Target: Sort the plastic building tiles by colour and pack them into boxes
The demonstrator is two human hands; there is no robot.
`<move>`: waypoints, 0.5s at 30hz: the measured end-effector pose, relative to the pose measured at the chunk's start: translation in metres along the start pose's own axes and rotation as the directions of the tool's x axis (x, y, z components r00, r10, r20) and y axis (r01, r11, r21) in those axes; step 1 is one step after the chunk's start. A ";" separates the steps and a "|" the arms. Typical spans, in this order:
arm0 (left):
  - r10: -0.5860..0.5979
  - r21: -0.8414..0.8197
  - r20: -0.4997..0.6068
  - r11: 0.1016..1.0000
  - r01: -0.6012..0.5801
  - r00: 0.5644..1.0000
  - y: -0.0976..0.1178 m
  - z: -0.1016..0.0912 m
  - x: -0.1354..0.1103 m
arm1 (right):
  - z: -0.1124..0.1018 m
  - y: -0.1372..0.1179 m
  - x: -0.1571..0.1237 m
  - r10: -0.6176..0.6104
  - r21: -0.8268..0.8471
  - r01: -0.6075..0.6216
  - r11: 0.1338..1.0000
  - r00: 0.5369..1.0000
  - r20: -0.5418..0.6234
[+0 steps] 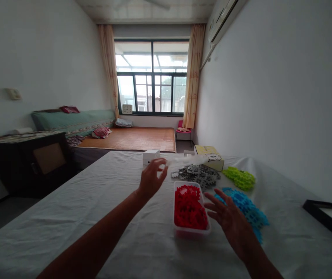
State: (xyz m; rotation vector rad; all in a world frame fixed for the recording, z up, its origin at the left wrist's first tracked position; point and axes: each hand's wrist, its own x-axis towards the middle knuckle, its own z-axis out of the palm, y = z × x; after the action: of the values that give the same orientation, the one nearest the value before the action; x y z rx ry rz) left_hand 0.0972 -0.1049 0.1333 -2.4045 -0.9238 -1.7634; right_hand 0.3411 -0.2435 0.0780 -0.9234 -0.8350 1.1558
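Observation:
My left hand [153, 178] pinches one end of a translucent plastic piece [187, 160], which looks like a lid seen nearly edge-on and blurred. It is raised above the table's far part. Below it stands a clear plastic box [193, 234] filled with red toothed plastic pieces [189, 209]. Just right of that box hovers my right hand [226, 217], fingers spread and holding nothing. Behind and under this hand lies a heap of blue plastic pieces [248, 207], partly hidden by it. A grey heap of similar pieces [202, 177] lies beyond the box.
Yellow-green pieces [239, 177] are heaped at the far right. A yellow carton [209, 151] and a small white box [151, 156] stand at the back of the cloth-covered table [107, 217]. A black-framed object [328, 219] sits near the right wall.

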 end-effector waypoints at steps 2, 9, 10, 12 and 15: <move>0.270 0.014 0.173 0.961 -0.276 0.947 0.005 0.012 -0.024 | 0.005 -0.006 0.008 0.053 0.166 -0.049 0.985 0.998 -0.018; 0.454 -0.098 0.446 0.881 -0.462 0.771 -0.014 0.013 -0.081 | -0.017 0.025 0.004 0.094 -0.330 -0.096 0.939 0.995 -0.020; 0.442 -0.109 0.472 0.888 -0.448 0.762 -0.016 0.011 -0.085 | -0.022 0.030 0.002 0.085 -0.384 -0.078 0.920 0.996 0.002; 0.410 -0.123 0.524 0.904 -0.410 0.746 -0.018 0.006 -0.091 | -0.029 0.037 -0.002 0.079 -0.450 -0.047 0.892 0.995 0.053; 0.349 -0.126 0.553 0.932 -0.339 0.756 -0.017 0.002 -0.098 | -0.036 0.040 -0.004 0.120 -0.516 -0.038 0.856 0.985 0.127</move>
State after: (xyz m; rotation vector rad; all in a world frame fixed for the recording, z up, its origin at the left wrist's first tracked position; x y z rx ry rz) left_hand 0.0731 -0.1336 0.0413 -2.9314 -0.4153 -0.9361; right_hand 0.3578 -0.2472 0.0271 -1.3264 -1.2821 1.1030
